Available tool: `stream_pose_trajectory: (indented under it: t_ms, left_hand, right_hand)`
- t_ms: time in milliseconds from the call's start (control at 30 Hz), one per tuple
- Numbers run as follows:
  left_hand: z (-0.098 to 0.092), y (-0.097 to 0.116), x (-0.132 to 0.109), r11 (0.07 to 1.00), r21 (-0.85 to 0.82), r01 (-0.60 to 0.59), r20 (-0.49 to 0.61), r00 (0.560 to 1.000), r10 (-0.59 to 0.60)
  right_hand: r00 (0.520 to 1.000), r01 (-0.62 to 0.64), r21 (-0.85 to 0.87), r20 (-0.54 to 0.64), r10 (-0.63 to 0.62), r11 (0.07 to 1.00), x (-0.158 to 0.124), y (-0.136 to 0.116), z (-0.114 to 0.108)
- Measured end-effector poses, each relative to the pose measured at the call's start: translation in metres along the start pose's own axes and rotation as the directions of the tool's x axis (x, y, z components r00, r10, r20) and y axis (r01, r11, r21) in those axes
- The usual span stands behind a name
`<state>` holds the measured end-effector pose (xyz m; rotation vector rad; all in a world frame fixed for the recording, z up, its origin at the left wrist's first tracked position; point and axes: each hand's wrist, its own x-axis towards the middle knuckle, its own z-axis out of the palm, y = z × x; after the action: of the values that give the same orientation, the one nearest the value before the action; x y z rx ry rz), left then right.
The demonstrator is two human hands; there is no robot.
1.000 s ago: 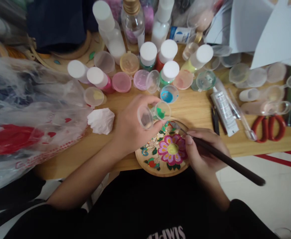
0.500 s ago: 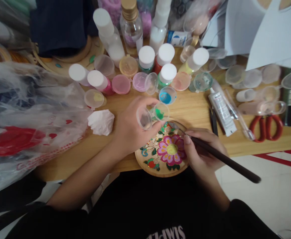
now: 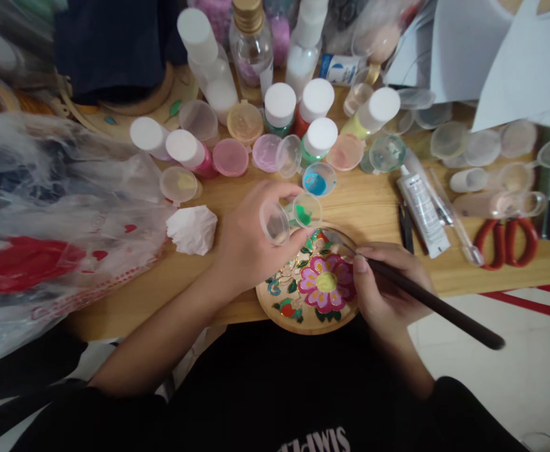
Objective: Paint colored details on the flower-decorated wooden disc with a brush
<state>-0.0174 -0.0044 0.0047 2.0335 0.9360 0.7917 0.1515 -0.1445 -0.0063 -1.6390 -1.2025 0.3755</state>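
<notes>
Held in my left hand point(image 3: 249, 235) is a small clear plastic cup point(image 3: 309, 209) with green paint inside, its hinged lid point(image 3: 275, 222) standing open. My right hand point(image 3: 390, 279) grips a dark-handled tool point(image 3: 437, 307) with a thin metal tip, possibly a fine paintbrush. That tip reaches over the upper right of a round wooden board point(image 3: 272, 312). On the board is a gold-outlined floral design, with a large pink flower point(image 3: 326, 282) and green leaves, partly covered by my hands. Just behind the green cup stands an open cup of blue paint point(image 3: 317, 181).
White-capped paint bottles point(image 3: 280, 105) and several small lidded cups point(image 3: 230, 158) line the back. Crumpled tissue point(image 3: 191, 230) and plastic bags point(image 3: 68, 220) lie left. On the right are a white tube point(image 3: 423, 213) and red-handled scissors point(image 3: 508, 242).
My right hand and the dark-handled tool have shifted slightly right, away from the flower. My left hand keeps its hold on the green paint cup.
</notes>
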Motion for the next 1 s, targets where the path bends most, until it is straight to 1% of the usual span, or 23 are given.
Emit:
stream_pose_trajectory:
  t_ms: [167, 367, 533, 700, 800, 1000]
  left_hand:
    - [-0.0004, 0.0007, 0.0, 1.0, 0.003, 0.022, 0.011, 1.0, -0.022]
    - [-0.0005, -0.0009, 0.0005, 1.0, -0.019, -0.006, 0.011, 1.0, 0.007]
    - [0.0002, -0.001, 0.0006, 1.0, 0.0, 0.014, 0.017, 1.0, -0.014]
    - [-0.0015, -0.0013, 0.001, 1.0, 0.02, 0.011, 0.041, 0.999, -0.012]
    - [-0.0021, -0.0007, 0.0007, 0.999, 0.032, 0.008, 0.036, 0.999, -0.009]
    - [-0.0011, -0.0005, -0.0004, 0.999, 0.028, -0.026, 0.01, 1.0, 0.026]
  right_hand:
    - [1.0, -0.009, 0.037, 0.01, 0.009, 0.999, 0.001, -0.0023, 0.0014]
    - [1.0, -0.024, 0.039, 0.011, 0.023, 0.999, 0.0021, -0.0057, 0.0011]
    - [1.0, -0.008, 0.005, -0.004, 0.008, 1.0, 0.0001, -0.0019, 0.0003]
    - [1.0, -0.001, 0.041, -0.013, 0.002, 0.999, -0.001, 0.001, 0.0015]
    - [1.0, -0.006, 0.044, -0.028, 0.007, 0.999, -0.0012, 0.0009, 0.0015]
    - [1.0, 0.004, 0.044, 0.005, -0.004, 0.999, 0.0004, -0.0006, 0.0011]
